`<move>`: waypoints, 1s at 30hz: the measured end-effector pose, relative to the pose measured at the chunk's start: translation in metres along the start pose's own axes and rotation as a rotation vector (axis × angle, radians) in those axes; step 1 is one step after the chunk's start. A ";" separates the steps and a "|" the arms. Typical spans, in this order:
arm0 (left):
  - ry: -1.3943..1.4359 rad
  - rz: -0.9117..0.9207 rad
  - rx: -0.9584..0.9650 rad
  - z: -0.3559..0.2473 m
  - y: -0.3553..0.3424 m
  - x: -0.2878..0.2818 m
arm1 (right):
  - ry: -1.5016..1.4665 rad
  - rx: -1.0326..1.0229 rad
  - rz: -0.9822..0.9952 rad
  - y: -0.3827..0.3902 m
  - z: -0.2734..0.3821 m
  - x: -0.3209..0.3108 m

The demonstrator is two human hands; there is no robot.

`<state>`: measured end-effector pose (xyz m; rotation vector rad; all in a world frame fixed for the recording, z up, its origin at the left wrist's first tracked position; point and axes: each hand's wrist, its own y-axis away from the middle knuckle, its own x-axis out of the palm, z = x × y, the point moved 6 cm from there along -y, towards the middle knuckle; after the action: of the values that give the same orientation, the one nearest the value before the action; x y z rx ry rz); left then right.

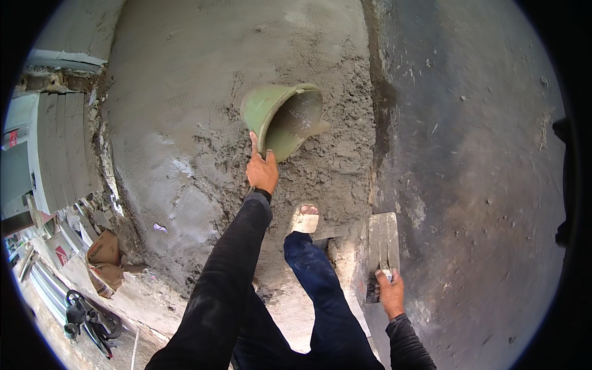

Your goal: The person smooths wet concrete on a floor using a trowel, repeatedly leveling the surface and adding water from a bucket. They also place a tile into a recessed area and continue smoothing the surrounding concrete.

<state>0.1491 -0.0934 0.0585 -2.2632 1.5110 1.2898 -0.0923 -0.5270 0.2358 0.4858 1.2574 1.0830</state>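
My left hand (263, 171) grips the rim of a green bucket (262, 108), which is tipped on its side with its mouth facing right. Grey mortar coats the bucket's inside. Beneath and around it lies wet, lumpy mortar (345, 148), rough toward the right and smoother at the far left. Down at the lower right, my right hand (390, 292) is closed around the handle of a rectangular plastering trowel (383, 237), held beside the wall. One sandalled foot (305, 218) stands at the near edge of the mortar.
A dark grey wall (468, 172) runs along the right side. Off to the left are a grey slatted panel (65, 148), a torn brown paper bag (105, 259) and a parked motorcycle (92, 320). A small pale scrap (160, 228) lies on the mortar.
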 end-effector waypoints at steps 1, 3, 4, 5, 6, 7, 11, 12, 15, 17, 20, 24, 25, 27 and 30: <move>0.006 0.012 0.020 -0.012 -0.004 0.005 | 0.002 -0.036 -0.006 -0.004 0.004 0.000; 0.051 0.060 0.032 -0.028 -0.011 0.015 | -0.005 -0.030 -0.057 -0.012 0.008 0.000; 0.095 0.043 0.047 -0.035 -0.015 0.018 | 0.006 -0.087 -0.059 -0.015 0.015 0.002; 0.076 0.046 0.057 -0.039 -0.018 0.021 | 0.006 -0.105 -0.065 -0.018 0.019 0.004; 0.060 0.044 0.070 -0.043 -0.022 0.024 | -0.021 -0.120 -0.052 -0.021 0.023 0.006; 0.059 0.027 0.107 -0.046 -0.025 0.026 | -0.016 -0.096 -0.065 -0.025 0.025 0.009; 0.662 0.208 -0.332 -0.017 -0.026 0.030 | 0.038 -0.025 -0.059 -0.046 0.020 0.020; 0.802 0.240 -0.338 -0.011 -0.022 0.020 | 0.082 -0.083 -0.078 -0.058 0.022 0.025; 0.780 0.296 -0.410 0.025 0.001 -0.027 | 0.234 -0.159 -0.118 -0.102 0.015 0.042; 0.788 0.292 -0.427 0.057 0.021 -0.071 | 0.391 -0.219 -0.151 -0.148 0.016 0.061; 0.725 0.201 -0.471 0.116 0.047 -0.132 | 0.577 -0.285 -0.190 -0.218 0.015 0.097; 0.630 0.004 -0.479 0.185 0.075 -0.183 | 0.440 -0.388 -0.241 -0.305 0.029 0.163; 0.640 -0.043 -0.471 0.197 0.080 -0.189 | 0.375 -0.441 -0.266 -0.318 0.036 0.176; 0.721 -0.010 -0.414 0.210 0.079 -0.191 | 0.292 -0.511 -0.323 -0.334 0.051 0.189; 0.700 -0.078 -0.355 0.219 0.071 -0.194 | 0.235 -0.543 -0.359 -0.349 0.081 0.201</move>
<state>-0.0598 0.1213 0.0816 -3.2027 1.4080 0.8216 0.1027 -0.4941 -0.1244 -0.2768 1.1331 1.1328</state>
